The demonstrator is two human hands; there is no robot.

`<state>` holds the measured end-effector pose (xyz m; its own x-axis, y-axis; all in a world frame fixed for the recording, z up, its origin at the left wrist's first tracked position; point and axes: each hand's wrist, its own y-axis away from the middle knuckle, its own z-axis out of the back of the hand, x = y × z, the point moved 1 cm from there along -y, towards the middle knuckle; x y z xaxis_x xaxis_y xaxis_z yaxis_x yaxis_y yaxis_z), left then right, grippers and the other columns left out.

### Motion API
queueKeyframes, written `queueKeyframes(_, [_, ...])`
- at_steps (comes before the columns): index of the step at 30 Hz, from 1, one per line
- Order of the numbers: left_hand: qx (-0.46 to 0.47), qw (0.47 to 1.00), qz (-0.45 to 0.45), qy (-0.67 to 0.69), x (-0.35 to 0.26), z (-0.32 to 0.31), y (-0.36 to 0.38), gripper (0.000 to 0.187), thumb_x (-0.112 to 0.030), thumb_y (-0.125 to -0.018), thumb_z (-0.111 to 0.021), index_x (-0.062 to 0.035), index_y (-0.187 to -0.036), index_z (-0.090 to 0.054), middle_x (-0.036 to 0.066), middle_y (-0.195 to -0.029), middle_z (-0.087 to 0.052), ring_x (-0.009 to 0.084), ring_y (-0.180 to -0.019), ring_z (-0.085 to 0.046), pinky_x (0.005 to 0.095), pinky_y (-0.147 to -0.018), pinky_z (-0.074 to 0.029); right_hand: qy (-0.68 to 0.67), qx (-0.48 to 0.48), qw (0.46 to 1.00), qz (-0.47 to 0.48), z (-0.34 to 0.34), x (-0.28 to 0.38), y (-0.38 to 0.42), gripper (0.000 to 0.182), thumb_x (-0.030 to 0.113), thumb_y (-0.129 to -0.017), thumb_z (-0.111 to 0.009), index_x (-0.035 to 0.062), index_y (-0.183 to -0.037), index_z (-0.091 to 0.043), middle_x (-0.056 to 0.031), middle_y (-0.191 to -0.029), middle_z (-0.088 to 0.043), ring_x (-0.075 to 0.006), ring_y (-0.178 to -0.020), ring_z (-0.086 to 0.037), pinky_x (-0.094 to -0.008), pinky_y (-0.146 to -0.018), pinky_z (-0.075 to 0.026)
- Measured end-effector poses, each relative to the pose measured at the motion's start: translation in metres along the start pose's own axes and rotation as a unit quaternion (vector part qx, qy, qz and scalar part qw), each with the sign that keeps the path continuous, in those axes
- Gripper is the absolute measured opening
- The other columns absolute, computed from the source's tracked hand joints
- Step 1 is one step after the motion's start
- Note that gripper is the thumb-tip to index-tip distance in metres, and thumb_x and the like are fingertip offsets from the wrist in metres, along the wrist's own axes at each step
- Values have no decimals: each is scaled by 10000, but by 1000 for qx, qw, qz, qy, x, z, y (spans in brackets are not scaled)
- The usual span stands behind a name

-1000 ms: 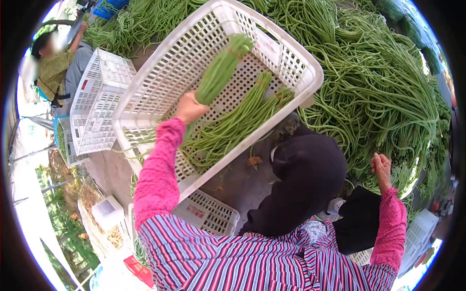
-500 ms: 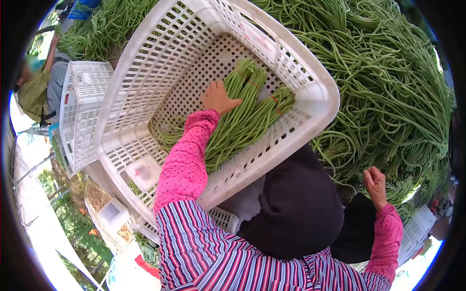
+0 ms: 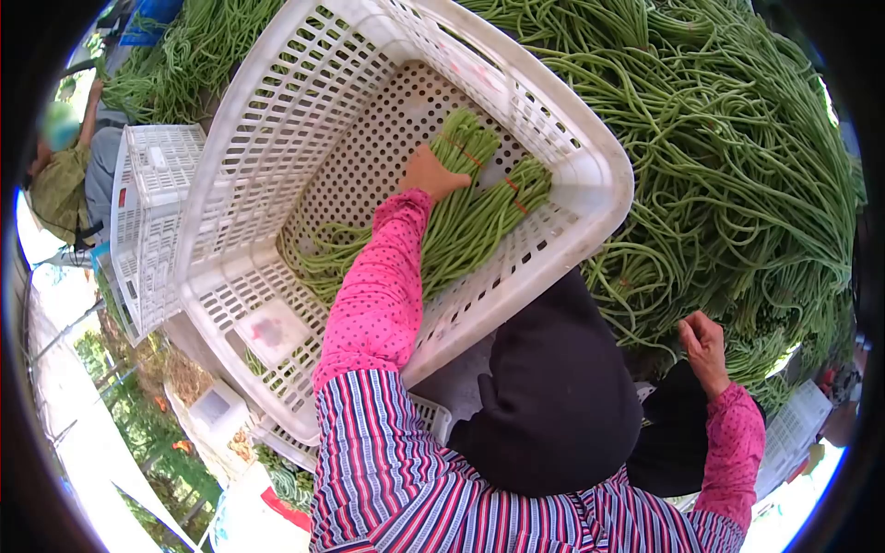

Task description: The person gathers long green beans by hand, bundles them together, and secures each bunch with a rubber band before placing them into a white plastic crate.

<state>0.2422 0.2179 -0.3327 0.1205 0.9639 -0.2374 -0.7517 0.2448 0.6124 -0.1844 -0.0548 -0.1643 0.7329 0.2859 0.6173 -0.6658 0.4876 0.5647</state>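
Head view. The left hand (image 3: 430, 172) lies inside the white plastic crate (image 3: 590, 157), fingers curled down onto the tied bundles of long beans (image 3: 470, 207) on the crate's perforated floor; whether the fingers grip a bundle or only press on it cannot be told. The bundles lie side by side against the crate's near-right wall, bound near their upper ends with thin orange bands, their loose tails trailing toward the lower-left corner of the crate. The pink dotted sleeve (image 3: 378, 295) crosses the crate rim and hides part of the bundles. The right hand (image 3: 705, 343) rests at the edge of the large heap of loose long beans (image 3: 737, 184), fingers bent inward; what they hold, if anything, is not clear. A dark-clothed knee (image 3: 553, 387) stands between the two arms and hides the ground below the crate. A second white crate (image 3: 152, 221) stands tilted to the left of the first, just beside it. Behind it, at the upper left, another person (image 3: 69, 175) in a green top sits near a further pile of beans (image 3: 175, 55).
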Motion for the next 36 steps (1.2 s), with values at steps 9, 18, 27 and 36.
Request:
queueKeyframes(9, [-23,979,-200,-36,-11,-21,2,881,-435,-543,-777,-25,-1255,-458,203,-1157,-528,329,-1128,-516,412,-957,-416,19,-6,1000,10,2,1,8,202,114,-870,-607,3,-722,-526,3,-549,-452,-66,-517,-397,-250,-474,-331])
queueKeyframes(18, [-1,968,-162,191,77,-3,-28,791,-564,-829,-565,8,-1355,-411,186,-1316,-431,331,-1213,-433,374,-1063,-302,48,-13,999,19,8,4,16,192,117,-869,-600,-7,-742,-525,-22,-568,-467,-90,-520,-415,-263,-482,-347])
queueKeyframes(27, [25,993,-19,-118,206,24,72,674,-586,-912,-329,-107,-1378,-417,96,-1377,-449,301,-1303,-365,372,-1084,-279,60,-1,997,44,6,3,19,197,135,-866,-607,-9,-760,-524,-43,-581,-470,-123,-531,-427,-283,-502,-361])
queueKeyframes(36, [30,991,5,-131,195,6,67,610,-541,-947,-269,-43,-1058,-605,215,-1032,-566,375,-946,-549,464,-844,-423,62,13,998,24,6,2,24,206,150,-872,-605,-14,-774,-527,-61,-599,-487,-139,-548,-442,-292,-516,-370])
